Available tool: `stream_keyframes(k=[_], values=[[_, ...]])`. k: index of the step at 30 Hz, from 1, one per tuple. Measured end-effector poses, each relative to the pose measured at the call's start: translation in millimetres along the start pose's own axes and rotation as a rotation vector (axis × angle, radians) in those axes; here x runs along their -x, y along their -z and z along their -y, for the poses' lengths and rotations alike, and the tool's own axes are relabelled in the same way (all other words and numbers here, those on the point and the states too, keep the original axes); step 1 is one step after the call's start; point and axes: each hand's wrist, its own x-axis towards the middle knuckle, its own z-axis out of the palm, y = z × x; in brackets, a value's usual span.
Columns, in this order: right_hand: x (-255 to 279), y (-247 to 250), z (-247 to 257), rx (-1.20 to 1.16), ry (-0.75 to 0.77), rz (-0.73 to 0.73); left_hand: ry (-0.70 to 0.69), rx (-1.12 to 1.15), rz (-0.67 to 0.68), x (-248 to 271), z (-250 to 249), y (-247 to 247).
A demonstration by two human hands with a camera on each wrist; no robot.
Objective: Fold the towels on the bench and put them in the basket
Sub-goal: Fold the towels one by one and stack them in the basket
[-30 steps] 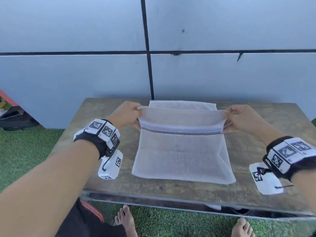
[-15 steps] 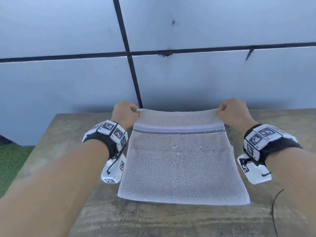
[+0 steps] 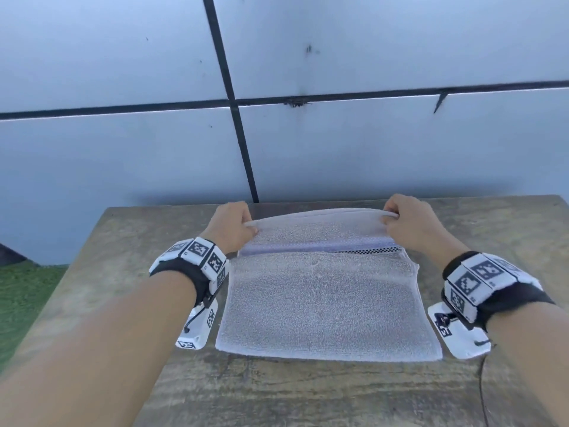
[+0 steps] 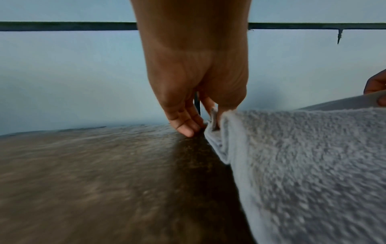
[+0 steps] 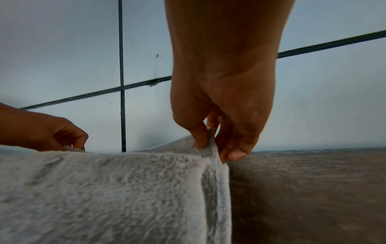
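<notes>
A pale grey towel (image 3: 326, 303) is lying on the worn wooden surface (image 3: 277, 392), its near edge flat and facing the person, its far edge lifted clear of the wood. The left hand (image 3: 231, 230) is holding the far left corner, and the left wrist view is showing the grip there: thumb and fingers (image 4: 183, 125) pinching doubled layers of cloth, the fingertips close to the wood. The right hand (image 3: 411, 224) is holding the far right corner, and the right wrist view is showing thumb and forefinger pressed together on a thin ridge of cloth (image 5: 211, 142), the other fingers (image 5: 234, 153) curling down beside it. Between the two hands the raised edge is stretching in a shallow arc, and more than one layer is visible along it. Below that edge a woven band is crossing the towel; a black-and-white checked strip (image 3: 369, 250) is showing on its right part, while the left part is lying under a fold. Both wrists are carrying black straps with white marker blocks (image 3: 197, 257). A panelled wall with dark seams (image 3: 240, 149) is standing directly behind the surface, and green turf (image 3: 27, 291) is showing at the left.
</notes>
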Motion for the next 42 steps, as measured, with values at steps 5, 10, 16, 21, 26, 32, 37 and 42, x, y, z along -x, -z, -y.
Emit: stream_keyframes(k=[5,10,16,21,26,32,37,42], values=[[39.5,20.8,1.7,-0.239,0.119,-0.165,-0.069,0.091,0.026,39.3,6.7,16.0],[77.5,48.1,9.9,-0.346,0.221,-0.198,-0.109,0.186,-0.073,73.3,-3.4,44.1],[116.0,76.0,13.6,-0.367,0.33,-0.257,-0.131,0.28,-0.111,111.6,-19.7,82.2],[142.1,77.0,3.6,-0.385,0.322,-0.306,-0.143,0.251,-0.094,137.0,-22.7,87.3],[176.9,48.1,-19.6,-0.195,0.208,-0.124,-0.149,0.081,0.11,166.2,-5.3,42.7],[198.4,10.0,-42.0,-0.115,0.174,-0.061,-0.156,-0.008,0.121,193.0,-1.8,-6.1],[200.7,12.2,-42.5,-0.099,0.176,-0.032,-0.153,-0.098,0.219,188.6,-9.5,-11.6],[201.7,14.4,-39.1,-0.11,0.194,0.028,-0.133,-0.132,0.282,185.9,-12.3,-10.5]])
